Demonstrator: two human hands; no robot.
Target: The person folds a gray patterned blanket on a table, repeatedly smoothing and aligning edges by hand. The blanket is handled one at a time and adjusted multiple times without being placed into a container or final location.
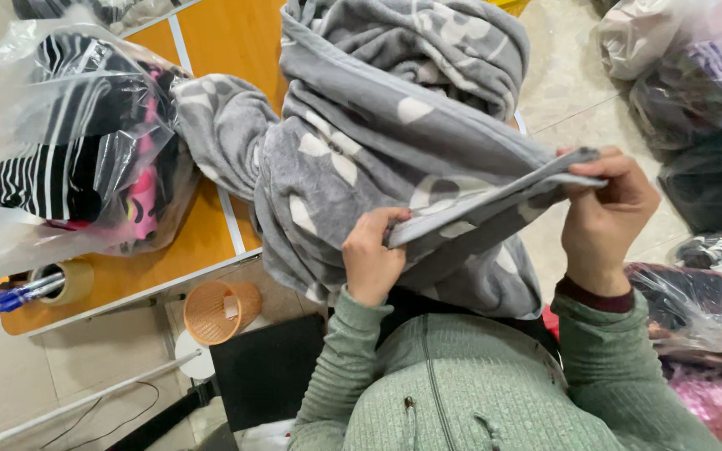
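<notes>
Above the worktop (169, 250), a soft, limp, bulky grey fleece blanket (361, 159) is pinched along its hemmed edge by both hands, left hand (373, 255) and right hand (607, 213), judged the best hold.

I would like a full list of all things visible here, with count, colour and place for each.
soft fleece blanket with pale flower pattern: one, grey, centre, draped from the table to the hands
wooden table top with white edge: one, orange-brown, upper left
clear plastic bag of striped and pink clothes: one, on the table, left
roll of tape: one, tan, table's near corner
pens: a few, blue, beside the tape
small plastic basket: one, orange, on the floor below the table
plastic bags of clothes: several, mixed colours, right side
ribbed zip cardigan: one, green, bottom
left hand: pinching the blanket's edge
right hand: pinching the blanket's edge
</notes>
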